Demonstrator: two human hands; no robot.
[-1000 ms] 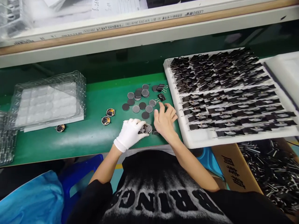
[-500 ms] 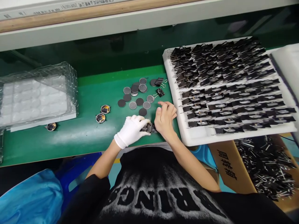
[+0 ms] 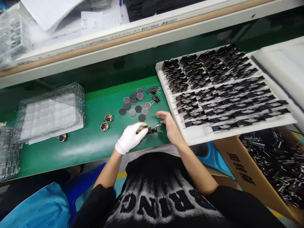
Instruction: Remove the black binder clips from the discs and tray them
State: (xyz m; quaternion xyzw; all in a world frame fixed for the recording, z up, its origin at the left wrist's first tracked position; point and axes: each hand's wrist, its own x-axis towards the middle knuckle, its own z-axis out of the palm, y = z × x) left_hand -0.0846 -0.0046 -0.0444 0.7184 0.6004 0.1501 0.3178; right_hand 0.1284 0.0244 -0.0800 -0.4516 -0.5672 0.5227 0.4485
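Observation:
My left hand (image 3: 130,136), in a white glove, is closed around a small dark piece near the table's front edge, which its fingers mostly cover. Black binder clips (image 3: 154,129) with silver handles stick out from that piece to the right. Bare and with fingers apart, my right hand (image 3: 171,128) is just right of the clips and holds nothing. Beyond the hands lie several round discs (image 3: 138,109), some dark and some clear-faced. Two loose binder clips (image 3: 156,99) rest by the discs. To the left are two round watch heads (image 3: 104,126) with dark and gold dials.
A white foam tray (image 3: 197,136) full of rows of clipped pieces stands at the right. Below it, a cardboard box (image 3: 244,167) holds many binder clips. Clear plastic trays (image 3: 80,95) are stacked at the left, with another watch head (image 3: 62,137) nearby. A shelf edge (image 3: 142,38) crosses the back.
My right hand has moved off the binder clips to the right, and its fingers have spread. The clips' silver handles now show. The view has shifted, showing more of the shelf.

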